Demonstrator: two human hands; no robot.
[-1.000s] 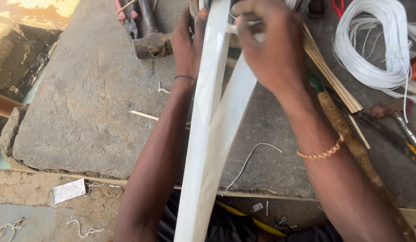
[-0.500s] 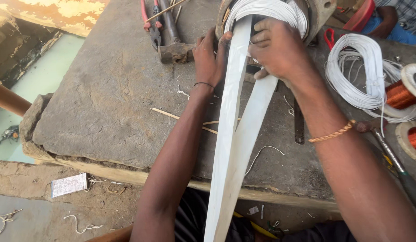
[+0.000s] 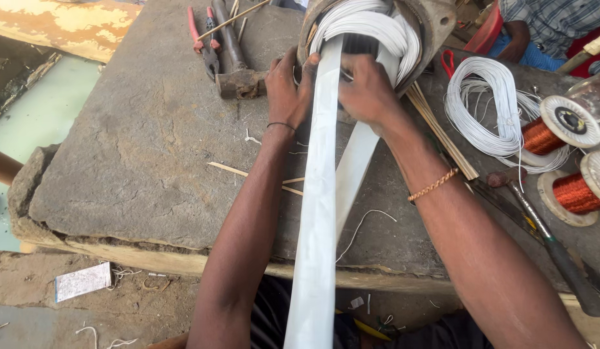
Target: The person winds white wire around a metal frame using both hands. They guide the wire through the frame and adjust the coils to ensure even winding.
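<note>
While both hands are up at the 12 o'clock end of the stone slab (image 3: 138,148), the thing they're working on is a round metal housing (image 3: 435,26) stuffed with a white wire winding (image 3: 371,26), lying on its side with the open end facing the camera. Two long white strips (image 3: 316,245) run from that winding down toward 6 o'clock, passing between the forearms; the longer one goes right off the bottom edge.

Left hand (image 3: 288,90) sits at about 9 o'clock of the housing mouth, fingers curled and pressed against the rim and the edge of the strip, thin black band on the wrist. Right hand (image 3: 368,90) is just beside it at roughly 6 o'clock of the winding, knuckles up, fingers closed down over the shorter strip where it meets the coil, with a gold chain bracelet on that wrist. Fingertips of both are tucked under, so exactly what they pinch is hard to say.

Out at 3 o'clock there's a loose coil of white wire (image 3: 487,110) and two copper wire spools (image 3: 571,155). A hammer (image 3: 235,58) and red-handled pliers (image 3: 203,39) lie at 11 o'clock. The housing's top is cut off by the frame.
</note>
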